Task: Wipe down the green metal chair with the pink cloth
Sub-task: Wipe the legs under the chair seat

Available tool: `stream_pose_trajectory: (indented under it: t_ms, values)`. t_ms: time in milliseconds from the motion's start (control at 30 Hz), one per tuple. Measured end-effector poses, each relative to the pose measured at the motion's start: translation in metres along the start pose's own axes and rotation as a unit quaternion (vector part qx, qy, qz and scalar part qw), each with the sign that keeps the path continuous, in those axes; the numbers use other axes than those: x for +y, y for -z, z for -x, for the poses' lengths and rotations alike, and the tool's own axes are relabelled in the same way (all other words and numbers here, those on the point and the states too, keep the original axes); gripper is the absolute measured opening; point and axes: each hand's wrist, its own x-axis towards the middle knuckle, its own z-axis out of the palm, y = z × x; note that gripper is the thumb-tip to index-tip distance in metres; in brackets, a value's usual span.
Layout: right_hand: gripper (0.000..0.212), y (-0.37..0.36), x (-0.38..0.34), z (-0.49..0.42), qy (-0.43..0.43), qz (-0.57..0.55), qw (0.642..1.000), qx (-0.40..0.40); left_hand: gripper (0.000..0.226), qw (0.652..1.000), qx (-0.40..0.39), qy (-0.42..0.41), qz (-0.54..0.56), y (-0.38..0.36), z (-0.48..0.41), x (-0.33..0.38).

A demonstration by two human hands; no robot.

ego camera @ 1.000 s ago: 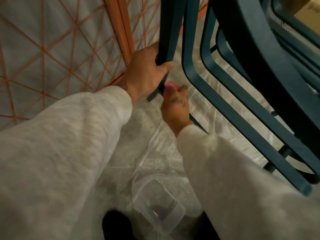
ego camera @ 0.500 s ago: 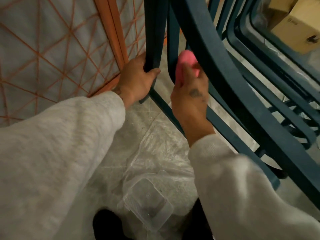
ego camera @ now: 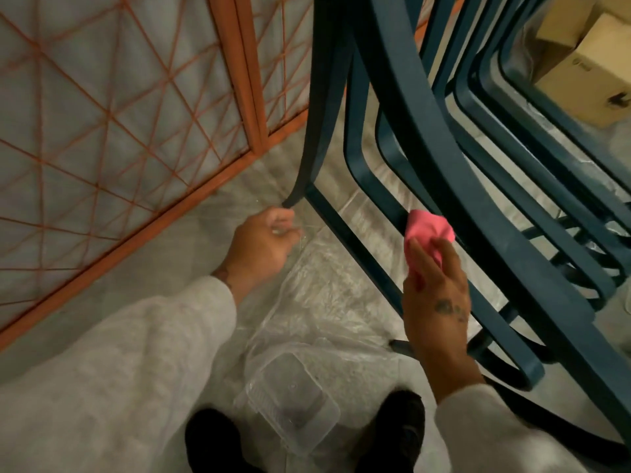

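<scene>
The floor is pale grey concrete, and a crinkled sheet of clear plastic film lies over the middle of it, catching glints of light. On that film, toward six o'clock, sits an empty clear plastic container, flanked by the person's two dark shoes. From nine to eleven o'clock an orange metal lattice panel with a pale backing leans in, its lower frame rail meeting the floor. At one to two o'clock cardboard boxes stand behind the furniture. The green metal chair fills the frame from twelve to four o'clock, its curved dark teal bars sweeping down to the floor, with more like frames nested behind it. The right hand, at about four o'clock, is closed on the pink cloth, bunched in the fingers and pressed against a sloping chair bar. The left hand, near the centre, is loosely curled just below the foot of a chair leg; whether it touches the leg or pinches the film cannot be told. Both arms wear light grey sleeves, and the hands are well apart.
</scene>
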Motion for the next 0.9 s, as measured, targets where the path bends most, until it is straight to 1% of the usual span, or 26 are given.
stream_pose_trajectory:
  t_ms: [67,133,200,233,267,333,367,400,467,533,567,633,700,767,833,900]
  values:
    - [0.046,-0.009,-0.010,-0.010,0.008,-0.002,1.000,-0.014,0.034,1.000,-0.004,0.007,-0.005,-0.001,0.009,-0.006]
    - [0.047,-0.021,-0.030,-0.031,0.038,-0.007,0.999,-0.025,0.031,1.000,-0.008,0.015,0.001,-0.001,0.014,-0.008]
    - [0.043,-0.033,-0.056,-0.059,0.072,-0.021,0.997,-0.037,0.029,1.000,-0.006,0.025,0.015,0.001,0.019,-0.006]
    - [0.040,-0.037,-0.070,-0.073,0.075,-0.029,0.996,-0.043,0.028,0.999,-0.001,0.029,0.024,0.002,0.021,-0.004]
    - [0.035,-0.037,-0.083,-0.085,0.060,-0.040,0.996,-0.051,0.026,0.999,0.006,0.031,0.030,0.004,0.023,-0.003]
    - [0.029,-0.031,-0.100,-0.097,-0.028,-0.117,0.990,-0.068,0.024,0.999,0.022,0.026,0.041,0.009,0.026,0.000]
    - [0.031,-0.027,-0.104,-0.095,-0.079,-0.178,0.979,-0.069,0.025,0.998,0.032,0.014,0.047,0.014,0.027,0.003]
    - [0.036,-0.025,-0.105,-0.089,-0.124,-0.247,0.959,-0.063,0.028,0.998,0.042,-0.004,0.050,0.019,0.027,0.007]
    - [0.043,-0.025,-0.103,-0.071,-0.192,-0.384,0.901,-0.066,0.036,0.995,0.060,-0.049,0.064,0.028,0.023,0.021]
    - [0.046,-0.039,-0.098,-0.054,-0.238,-0.467,0.845,-0.110,0.044,0.990,0.061,-0.083,0.095,0.037,0.017,0.039]
    - [0.048,-0.050,-0.095,-0.049,-0.259,-0.482,0.827,-0.131,0.048,0.988,0.057,-0.100,0.098,0.041,0.012,0.049]
    - [0.050,-0.072,-0.092,-0.048,-0.294,-0.491,0.804,-0.163,0.052,0.987,0.046,-0.135,0.080,0.045,0.002,0.066]
    - [0.046,-0.091,-0.091,-0.053,-0.323,-0.514,0.775,-0.174,0.055,0.986,0.030,-0.155,0.061,0.046,-0.008,0.078]
    - [0.041,-0.104,-0.092,-0.065,-0.343,-0.559,0.736,-0.166,0.057,0.985,0.006,-0.159,0.061,0.045,-0.014,0.086]
    - [0.038,-0.111,-0.095,-0.076,-0.348,-0.594,0.706,-0.170,0.058,0.985,-0.020,-0.157,0.062,0.043,-0.019,0.090]
    - [0.040,-0.116,-0.102,-0.085,-0.343,-0.612,0.689,-0.184,0.060,0.985,-0.032,-0.156,0.062,0.043,-0.022,0.092]
